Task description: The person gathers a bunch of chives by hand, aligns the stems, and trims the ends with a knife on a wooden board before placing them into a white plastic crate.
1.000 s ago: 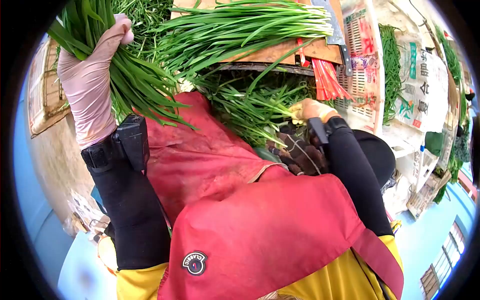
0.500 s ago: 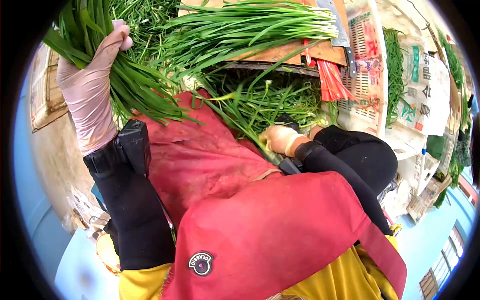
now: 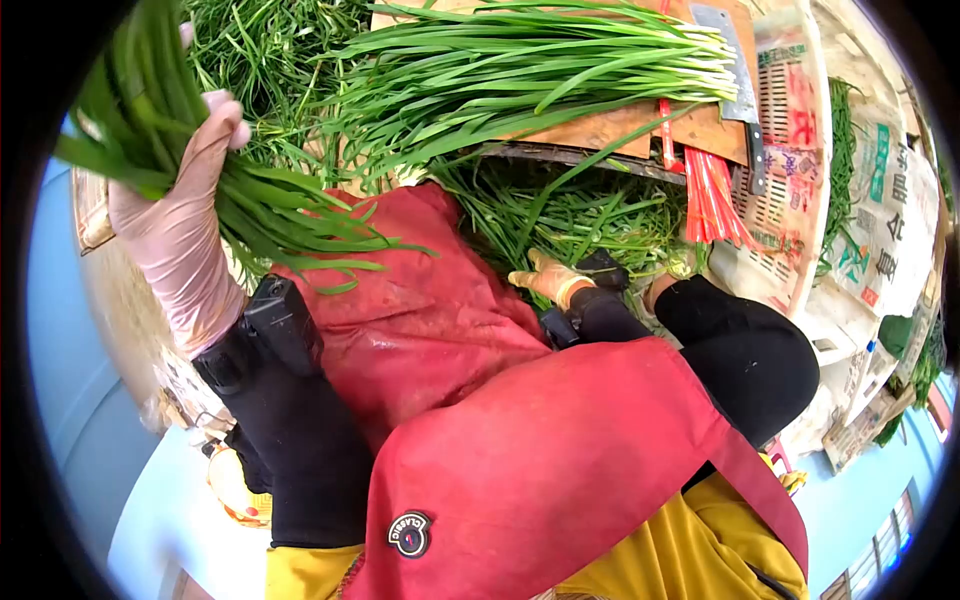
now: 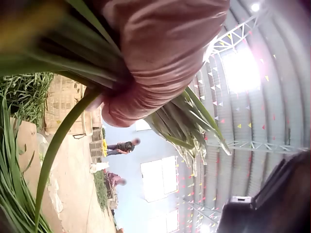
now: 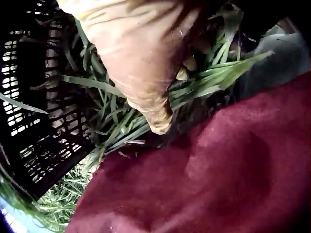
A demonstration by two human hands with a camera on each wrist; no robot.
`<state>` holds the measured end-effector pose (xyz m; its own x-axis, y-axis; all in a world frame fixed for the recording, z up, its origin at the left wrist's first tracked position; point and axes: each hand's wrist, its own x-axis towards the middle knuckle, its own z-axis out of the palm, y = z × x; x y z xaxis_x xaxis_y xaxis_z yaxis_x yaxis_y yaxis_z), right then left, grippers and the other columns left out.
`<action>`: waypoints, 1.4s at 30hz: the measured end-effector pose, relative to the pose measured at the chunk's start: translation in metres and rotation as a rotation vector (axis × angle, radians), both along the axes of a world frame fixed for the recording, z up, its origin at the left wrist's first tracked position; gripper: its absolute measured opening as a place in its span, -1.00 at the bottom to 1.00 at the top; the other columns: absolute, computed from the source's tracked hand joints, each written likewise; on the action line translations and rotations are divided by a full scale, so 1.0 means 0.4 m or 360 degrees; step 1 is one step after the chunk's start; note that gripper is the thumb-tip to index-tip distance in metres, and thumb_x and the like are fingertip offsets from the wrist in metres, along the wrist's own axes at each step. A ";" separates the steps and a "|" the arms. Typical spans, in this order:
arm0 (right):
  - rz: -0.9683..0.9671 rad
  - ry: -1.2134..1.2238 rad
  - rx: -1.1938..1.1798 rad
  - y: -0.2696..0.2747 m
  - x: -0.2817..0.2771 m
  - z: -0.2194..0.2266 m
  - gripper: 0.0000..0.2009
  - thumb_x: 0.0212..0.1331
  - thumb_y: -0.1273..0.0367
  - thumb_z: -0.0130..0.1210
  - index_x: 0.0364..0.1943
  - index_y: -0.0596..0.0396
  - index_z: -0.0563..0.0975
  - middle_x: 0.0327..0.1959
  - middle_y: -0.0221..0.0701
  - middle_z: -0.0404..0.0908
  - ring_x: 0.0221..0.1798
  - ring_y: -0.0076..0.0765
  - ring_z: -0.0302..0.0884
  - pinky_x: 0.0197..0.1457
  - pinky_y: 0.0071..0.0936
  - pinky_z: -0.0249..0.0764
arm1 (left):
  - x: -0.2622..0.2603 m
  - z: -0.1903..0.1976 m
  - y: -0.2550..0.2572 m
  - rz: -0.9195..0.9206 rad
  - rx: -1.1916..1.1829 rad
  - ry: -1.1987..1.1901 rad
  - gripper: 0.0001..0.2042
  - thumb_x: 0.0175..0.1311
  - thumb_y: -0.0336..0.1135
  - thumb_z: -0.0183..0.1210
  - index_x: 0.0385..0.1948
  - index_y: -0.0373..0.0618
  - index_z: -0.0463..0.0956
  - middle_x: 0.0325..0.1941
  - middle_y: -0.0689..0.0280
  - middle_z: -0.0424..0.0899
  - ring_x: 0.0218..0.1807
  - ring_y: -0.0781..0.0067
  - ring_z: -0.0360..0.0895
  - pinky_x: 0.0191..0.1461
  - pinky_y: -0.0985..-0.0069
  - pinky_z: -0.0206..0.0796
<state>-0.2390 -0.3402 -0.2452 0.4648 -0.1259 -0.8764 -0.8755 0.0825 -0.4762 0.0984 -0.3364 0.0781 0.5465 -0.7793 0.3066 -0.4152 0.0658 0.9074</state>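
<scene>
A pink-gloved left hand grips a thick bunch of long green leaves at the upper left; in the left wrist view the leaves stick out on both sides of the glove. The right hand, in a pale yellowish glove, is low over loose greens beside the red apron. Its fingers look extended and spread. From the right wrist, the glove points down among loose strands; its underside is hidden.
A large leaf pile with pale stem ends lies on a board with a cleaver. Red strips hang at its edge near a white crate. A black mesh basket stands beside the right hand.
The right hand has moved left toward the apron, and the strands it held are no longer seen in its fingers. The left hand keeps its bunch, which has swung slightly. The head view has shifted.
</scene>
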 end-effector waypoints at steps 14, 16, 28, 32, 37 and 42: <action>-0.0048 -0.0235 -0.0014 0.032 0.090 -0.051 -0.59 0.26 0.16 0.07 -0.01 0.25 0.50 -0.05 0.13 0.56 0.09 0.25 0.47 0.12 -0.15 0.40 | 0.041 -0.062 -0.076 0.0291 0.0325 -0.0181 -0.42 0.13 -0.70 0.19 0.27 -0.31 0.28 -0.13 0.06 0.63 -0.45 0.52 0.49 -0.38 0.61 0.39; 0.0282 -0.0251 -0.0259 -0.072 0.100 0.040 -0.59 0.32 0.17 -0.03 0.01 0.26 0.51 0.00 0.09 0.56 0.11 0.20 0.47 0.15 -0.12 0.41 | 0.000 -0.043 -0.082 0.0314 0.0397 -0.0345 -0.39 0.10 -0.72 0.18 0.27 -0.31 0.29 0.00 0.01 0.61 -0.44 0.57 0.49 -0.35 0.64 0.41; 0.0729 -0.0453 -0.0699 -0.370 -0.134 0.454 -0.42 0.17 0.19 0.09 0.29 0.11 0.38 0.22 -0.08 0.48 0.27 0.00 0.42 0.33 -0.26 0.34 | -0.143 -0.001 -0.334 -0.0730 0.0727 -0.0992 -0.37 -0.01 -0.50 0.37 0.21 -0.17 0.39 0.07 0.06 0.63 0.13 0.16 0.58 0.18 0.37 0.39; 0.0307 -0.0434 -0.0719 -0.451 -0.216 0.502 -0.51 0.22 0.36 0.11 0.25 0.20 0.40 0.05 -0.06 0.60 0.14 -0.11 0.56 0.20 -0.38 0.42 | -0.250 -0.084 -0.455 -0.0878 0.0942 -0.1279 -0.32 -0.02 -0.39 0.39 0.25 -0.07 0.35 0.04 0.09 0.63 0.11 0.05 0.56 0.18 0.31 0.39; -0.0022 -0.0524 -0.0455 -0.483 -0.199 0.573 -0.48 0.21 0.39 0.12 0.26 0.30 0.36 0.09 0.04 0.56 0.17 -0.16 0.55 0.23 -0.37 0.42 | -0.353 -0.273 -0.543 -0.0931 0.0984 -0.1430 -0.16 -0.08 -0.14 0.46 0.34 0.00 0.24 0.07 0.10 0.56 0.15 0.03 0.48 0.22 0.24 0.31; 0.0258 -0.0760 -0.0645 -0.478 -0.212 0.534 -0.52 0.25 0.24 0.07 0.20 0.24 0.44 0.06 0.05 0.55 0.13 0.01 0.53 0.22 -0.32 0.42 | -0.370 -0.333 -0.557 -0.0682 0.1099 -0.1553 0.02 -0.17 0.13 0.46 0.42 0.07 0.12 0.08 0.07 0.54 0.17 -0.01 0.46 0.20 0.12 0.30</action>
<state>-0.3240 -0.5314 -0.0317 0.8327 -0.2988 -0.4662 -0.5458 -0.3012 -0.7819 -0.0496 -0.5593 -0.0549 -0.0111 -0.9949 -0.1007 -0.9906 -0.0028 0.1370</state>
